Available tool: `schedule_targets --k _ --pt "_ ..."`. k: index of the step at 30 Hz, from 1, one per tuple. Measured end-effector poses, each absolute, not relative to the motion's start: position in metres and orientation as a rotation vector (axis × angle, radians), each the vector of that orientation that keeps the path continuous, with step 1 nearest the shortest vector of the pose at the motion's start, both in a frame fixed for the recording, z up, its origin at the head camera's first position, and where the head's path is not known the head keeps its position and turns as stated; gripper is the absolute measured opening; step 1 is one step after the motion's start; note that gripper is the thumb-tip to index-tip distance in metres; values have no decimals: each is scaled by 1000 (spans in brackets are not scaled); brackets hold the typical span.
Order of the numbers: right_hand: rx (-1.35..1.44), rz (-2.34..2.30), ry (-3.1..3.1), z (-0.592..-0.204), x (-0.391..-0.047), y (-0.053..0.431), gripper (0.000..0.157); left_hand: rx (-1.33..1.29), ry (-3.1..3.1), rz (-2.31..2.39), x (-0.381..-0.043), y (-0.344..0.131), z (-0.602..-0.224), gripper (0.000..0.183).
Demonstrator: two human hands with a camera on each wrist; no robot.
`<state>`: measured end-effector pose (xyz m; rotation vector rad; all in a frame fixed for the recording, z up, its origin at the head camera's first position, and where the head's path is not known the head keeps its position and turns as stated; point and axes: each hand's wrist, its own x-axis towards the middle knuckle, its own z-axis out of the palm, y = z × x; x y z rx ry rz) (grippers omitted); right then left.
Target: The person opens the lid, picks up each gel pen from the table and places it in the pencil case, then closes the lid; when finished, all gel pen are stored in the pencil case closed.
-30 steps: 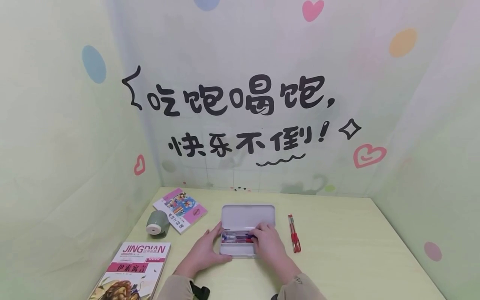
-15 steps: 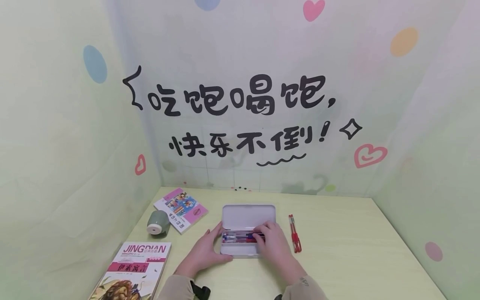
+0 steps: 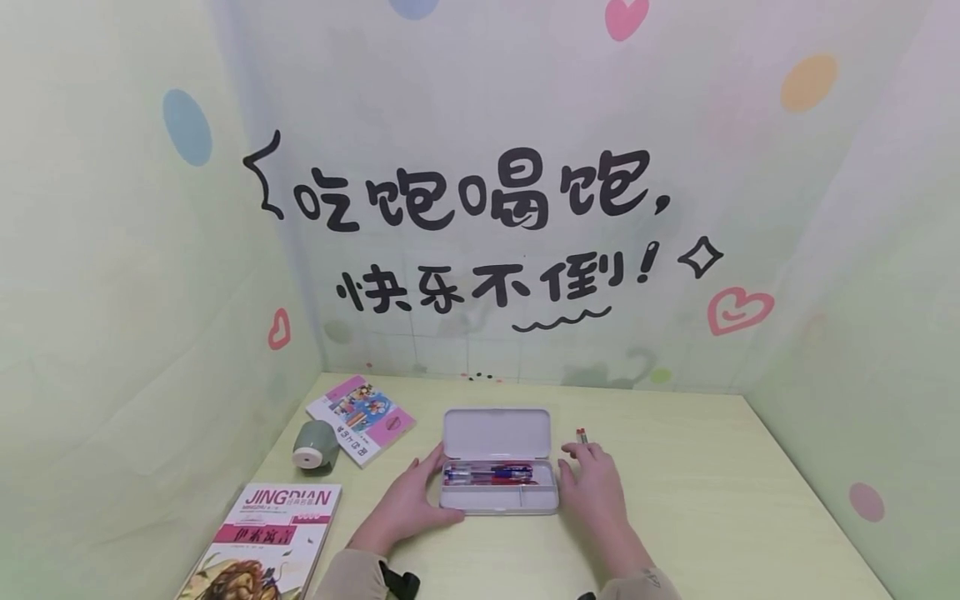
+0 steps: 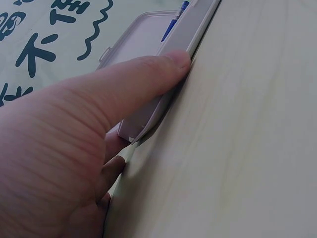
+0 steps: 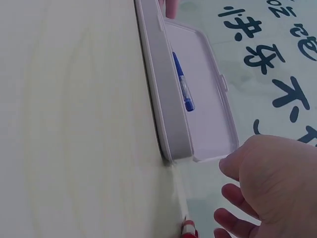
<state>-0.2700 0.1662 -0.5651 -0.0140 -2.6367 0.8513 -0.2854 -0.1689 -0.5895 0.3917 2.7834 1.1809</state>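
A pale lilac pencil case [image 3: 483,498] lies on the table with its lid [image 3: 497,433] raised at the back. Several pens [image 3: 487,472], blue and red, are inside its rear compartment. My left hand [image 3: 405,504] grips the case's left end, the thumb [image 4: 163,67] along the front wall and the fingers round the side. My right hand [image 3: 597,492] is just off the right end, fingers loosely bent and holding nothing. It largely covers the red pens [image 3: 581,435] in the head view; a red pen tip [image 5: 188,228] shows below it in the right wrist view.
To the left stand a grey-green pencil sharpener [image 3: 317,446] and a pink-and-white booklet [image 3: 362,419]. A thicker book [image 3: 273,533] with a lion on its cover lies at the front left. A printed cloth wall [image 3: 480,358] closes off the table's back.
My right hand has left the pens inside the case and moved right, over toward the red pens on the table. The left hand keeps its place on the case.
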Motion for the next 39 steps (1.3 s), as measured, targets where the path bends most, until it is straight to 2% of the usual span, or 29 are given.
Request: schedule_targets --k 9,24,39 --pt "-161 821 -2710 -567 -263 188 36 405 2801 1174 -285 -170 -591 138" --pt "-320 838 -2828 -566 -259 196 41 435 2795 1176 -286 -170 -591 138" --pt "-382 839 -2866 -568 -260 202 38 413 2783 1193 -287 -170 -593 139"
